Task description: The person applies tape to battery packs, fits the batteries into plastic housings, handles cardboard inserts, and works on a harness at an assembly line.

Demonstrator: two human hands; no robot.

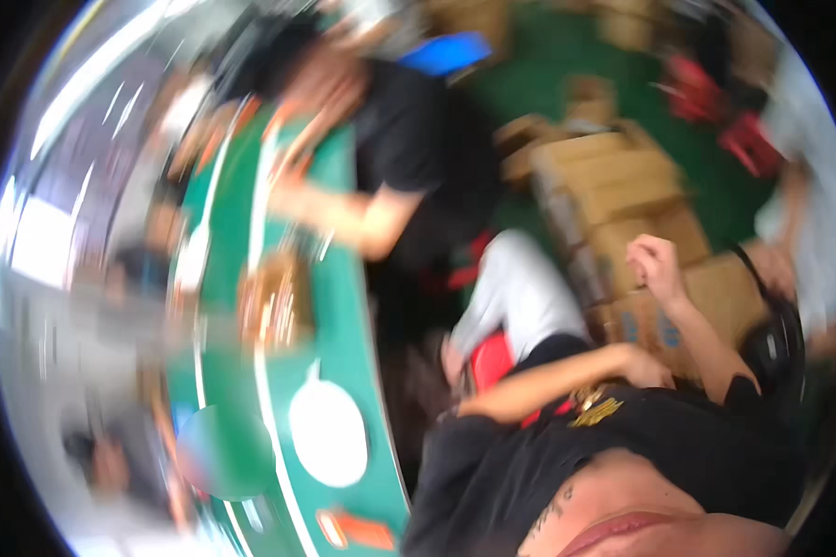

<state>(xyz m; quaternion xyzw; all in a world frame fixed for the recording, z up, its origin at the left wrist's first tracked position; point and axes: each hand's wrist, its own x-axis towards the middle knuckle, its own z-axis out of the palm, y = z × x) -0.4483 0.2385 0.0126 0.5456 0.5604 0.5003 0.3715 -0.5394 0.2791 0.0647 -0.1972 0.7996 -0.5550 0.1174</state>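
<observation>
My right hand (656, 264) is raised in front of several brown cartons (622, 176) on the right. Its fingers are curled in, and blur hides whatever might be inside them. My left forearm lies across my body, and my left hand (647, 368) is low, beside the bottom of the nearest carton. The fingers of that hand are tucked down and smeared, so their state does not show. No object can be seen in it. Both hands are apart from the green worktable (330, 306) on the left.
A white round fan-like disc (329, 433) and an orange item (367, 533) lie on the worktable, with a brown bundle (277, 299) farther up. A co-worker in black (427, 148) leans over it. A red stool (490, 362) stands close by. More people work across the table; another is at right.
</observation>
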